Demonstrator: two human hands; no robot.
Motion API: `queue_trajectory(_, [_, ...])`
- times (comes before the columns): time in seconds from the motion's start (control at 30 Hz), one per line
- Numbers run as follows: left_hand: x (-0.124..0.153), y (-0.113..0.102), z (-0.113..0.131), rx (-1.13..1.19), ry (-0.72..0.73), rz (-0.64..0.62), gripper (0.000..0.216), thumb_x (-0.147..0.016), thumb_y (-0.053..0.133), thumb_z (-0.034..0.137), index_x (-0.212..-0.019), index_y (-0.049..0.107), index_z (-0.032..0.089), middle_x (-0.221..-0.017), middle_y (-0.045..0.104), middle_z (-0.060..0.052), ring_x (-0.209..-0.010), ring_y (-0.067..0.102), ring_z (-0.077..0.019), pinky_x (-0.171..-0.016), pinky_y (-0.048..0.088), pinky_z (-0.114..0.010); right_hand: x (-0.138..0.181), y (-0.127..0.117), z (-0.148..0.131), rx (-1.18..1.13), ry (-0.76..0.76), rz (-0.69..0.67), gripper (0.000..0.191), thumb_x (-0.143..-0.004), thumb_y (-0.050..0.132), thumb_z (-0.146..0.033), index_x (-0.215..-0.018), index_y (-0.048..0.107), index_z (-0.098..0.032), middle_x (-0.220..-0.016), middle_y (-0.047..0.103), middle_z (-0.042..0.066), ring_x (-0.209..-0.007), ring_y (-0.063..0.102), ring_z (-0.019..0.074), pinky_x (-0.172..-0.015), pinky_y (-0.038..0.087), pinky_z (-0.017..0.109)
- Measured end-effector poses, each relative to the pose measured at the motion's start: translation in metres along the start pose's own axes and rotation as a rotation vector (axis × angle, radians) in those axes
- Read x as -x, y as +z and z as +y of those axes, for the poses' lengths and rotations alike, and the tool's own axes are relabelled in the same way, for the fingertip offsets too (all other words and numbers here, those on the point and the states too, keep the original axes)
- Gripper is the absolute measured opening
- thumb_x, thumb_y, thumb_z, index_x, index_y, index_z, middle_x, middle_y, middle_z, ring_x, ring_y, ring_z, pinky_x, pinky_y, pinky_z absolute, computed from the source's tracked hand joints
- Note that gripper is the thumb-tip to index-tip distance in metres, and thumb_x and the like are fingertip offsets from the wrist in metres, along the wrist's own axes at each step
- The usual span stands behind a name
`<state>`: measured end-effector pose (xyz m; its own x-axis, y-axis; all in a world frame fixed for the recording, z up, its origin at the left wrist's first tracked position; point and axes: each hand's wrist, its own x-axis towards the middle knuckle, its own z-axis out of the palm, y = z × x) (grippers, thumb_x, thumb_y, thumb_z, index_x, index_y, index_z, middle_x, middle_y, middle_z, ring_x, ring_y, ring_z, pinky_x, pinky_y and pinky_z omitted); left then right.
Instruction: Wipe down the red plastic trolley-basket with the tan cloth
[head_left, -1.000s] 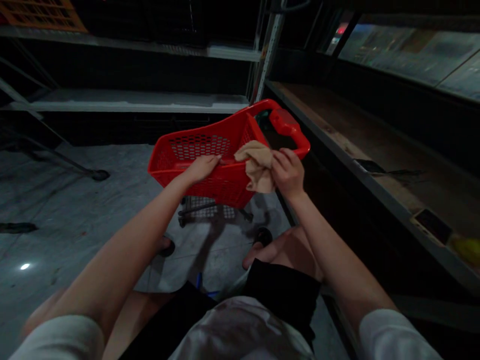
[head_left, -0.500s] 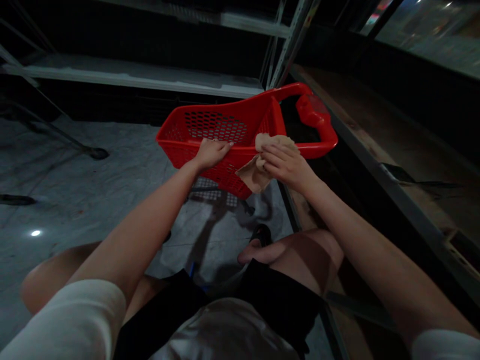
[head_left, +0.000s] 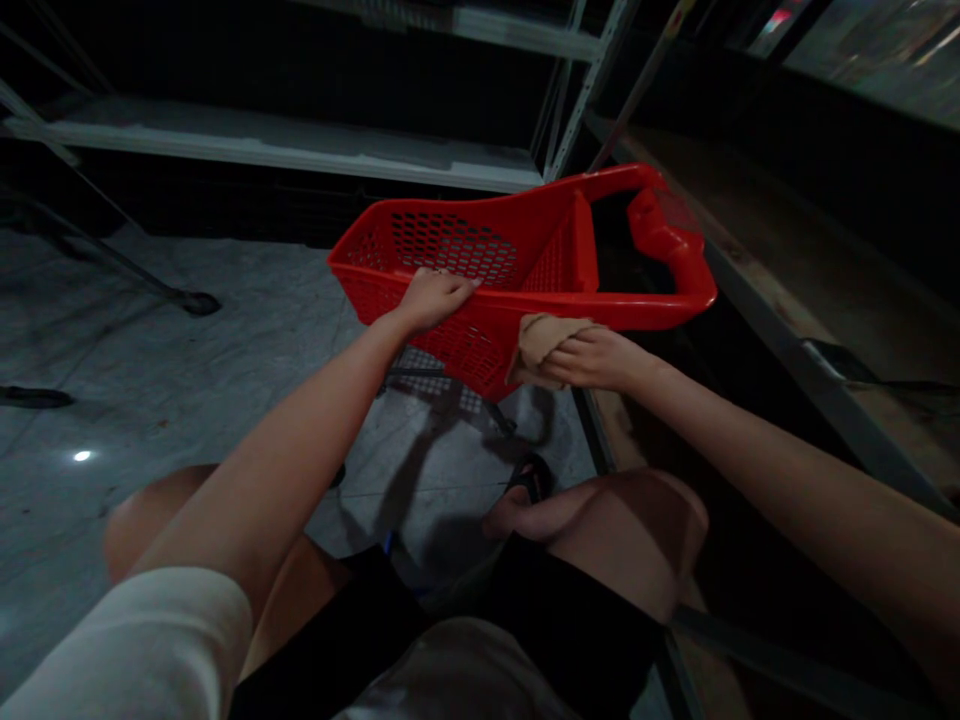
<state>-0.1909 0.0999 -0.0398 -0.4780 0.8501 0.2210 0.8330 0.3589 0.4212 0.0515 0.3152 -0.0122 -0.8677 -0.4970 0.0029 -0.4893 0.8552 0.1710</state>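
- A person crouches on a dim stockroom floor [head_left: 187, 380] beside a red basket [head_left: 540, 215], a wheeled shopping type that tilts toward a wooden shelf [head_left: 825, 290] on the right.
- The left hand [head_left: 435, 297] sits on the basket's near rim, fingers [head_left: 457, 288] hooked over the edge and gripping it. Judging by the wheeled frame [head_left: 442, 385] underneath, that hold looks meant to stop the basket rolling or tipping.
- The right hand [head_left: 596, 358] is clenched around a bunched tan cloth [head_left: 544, 340], its fingers closed on the fabric. The cloth is pressed against the outside of the basket's near wall, just below the rim and under the spot where the handle [head_left: 671, 250] joins the body.
- Gathering the cloth into a wad appears to give the hand a firm pad to push with, where a loose sheet would slip across the perforated plastic.
- The two hands are set apart along the same side of the basket, one bracing and one pressing.
- A pale metal shelf [head_left: 300, 150] runs along the back wall, and the person's bare knees show at the bottom of the view.
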Motion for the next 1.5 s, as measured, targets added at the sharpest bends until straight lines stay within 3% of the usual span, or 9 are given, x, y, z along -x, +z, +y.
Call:
queue_trajectory(0.1, [-0.002,0.001,0.000,-0.006,0.012,0.000,0.056,-0.110,0.030,0.045,-0.085,0.071,0.017,-0.093,0.074,-0.008,-0.096,0.063,-0.0233,-0.096,0.039,-0.037,0.014,0.003,-0.004,0.073,0.221,0.262,0.027,-0.105,0.050,-0.019,-0.115,0.072,-0.032,-0.126,0.077,0.001,-0.116,0.066,0.0207,-0.100,0.050,0.042])
queue_trajectory(0.2, [-0.002,0.002,0.002,-0.026,0.001,-0.007,0.055,-0.111,0.030,0.044,-0.086,0.070,0.016,-0.095,0.075,-0.008,-0.098,0.063,-0.0242,-0.097,0.038,-0.038,0.014,0.042,-0.025,0.089,0.299,0.342,0.027,-0.104,0.050,-0.017,-0.110,0.073,-0.030,-0.126,0.077,0.001,-0.110,0.068,0.0206,-0.096,0.051,0.042])
queue_trajectory(0.37, [0.001,0.000,0.007,-0.022,-0.025,-0.024,0.051,-0.111,0.032,0.043,-0.090,0.071,0.017,-0.098,0.075,-0.009,-0.102,0.063,-0.0261,-0.099,0.038,-0.040,-0.011,0.130,-0.063,-0.036,0.123,0.097,0.034,-0.093,0.053,-0.002,-0.109,0.074,-0.023,-0.111,0.079,0.005,-0.103,0.069,0.0190,-0.088,0.055,0.036])
queue_trajectory(0.47, [0.003,-0.002,0.009,-0.033,-0.037,-0.020,0.051,-0.111,0.033,0.043,-0.090,0.072,0.017,-0.097,0.075,-0.009,-0.101,0.064,-0.0267,-0.099,0.039,-0.041,-0.016,0.141,-0.063,-0.030,0.011,0.002,0.035,-0.088,0.057,-0.001,-0.108,0.074,-0.023,-0.106,0.079,0.005,-0.102,0.069,0.0185,-0.090,0.055,0.034])
queue_trajectory(0.77, [0.014,0.004,0.013,-0.031,-0.021,0.040,0.056,-0.110,0.028,0.045,-0.087,0.072,0.019,-0.093,0.074,-0.009,-0.099,0.063,-0.0277,-0.099,0.036,-0.045,0.028,0.055,-0.049,0.160,0.528,0.455,0.024,-0.103,0.053,-0.024,-0.099,0.074,-0.032,-0.119,0.078,0.006,-0.108,0.064,0.0228,-0.096,0.047,0.042])
queue_trajectory(0.93, [0.037,0.002,0.015,-0.066,-0.017,0.032,0.054,-0.109,0.028,0.045,-0.086,0.071,0.021,-0.089,0.074,-0.008,-0.094,0.062,-0.0255,-0.093,0.036,-0.042,0.009,0.035,-0.072,0.260,0.484,0.469,0.027,-0.101,0.054,-0.024,-0.094,0.078,-0.033,-0.096,0.079,0.005,-0.088,0.063,0.0216,-0.090,0.048,0.040])
queue_trajectory(1.23, [0.065,-0.016,-0.003,-0.013,0.018,-0.031,0.050,-0.104,0.034,0.045,-0.082,0.073,0.020,-0.089,0.078,-0.006,-0.089,0.064,-0.0228,-0.091,0.040,-0.037,0.043,-0.081,-0.079,0.342,0.596,0.501,0.017,-0.093,0.062,-0.029,-0.104,0.071,-0.020,-0.120,0.074,0.014,-0.105,0.065,0.0295,-0.090,0.048,0.044])
queue_trajectory(1.4, [0.057,-0.030,-0.005,-0.039,-0.062,-0.078,0.046,-0.101,0.035,0.035,-0.077,0.070,0.018,-0.094,0.079,-0.009,-0.102,0.067,-0.0257,-0.098,0.044,-0.037,0.060,-0.082,-0.091,0.150,0.643,0.540,0.025,-0.089,0.056,-0.024,-0.109,0.070,-0.020,-0.125,0.072,0.014,-0.112,0.065,0.0318,-0.092,0.049,0.045])
queue_trajectory(1.5, [0.058,-0.036,0.019,-0.080,-0.087,-0.034,0.044,-0.102,0.034,0.030,-0.091,0.073,0.015,-0.106,0.078,-0.016,-0.110,0.067,-0.0291,-0.102,0.045,-0.041,0.047,-0.074,-0.106,0.083,0.629,0.655,0.023,-0.092,0.051,-0.022,-0.106,0.070,-0.021,-0.119,0.074,0.013,-0.109,0.066,0.0304,-0.094,0.050,0.045])
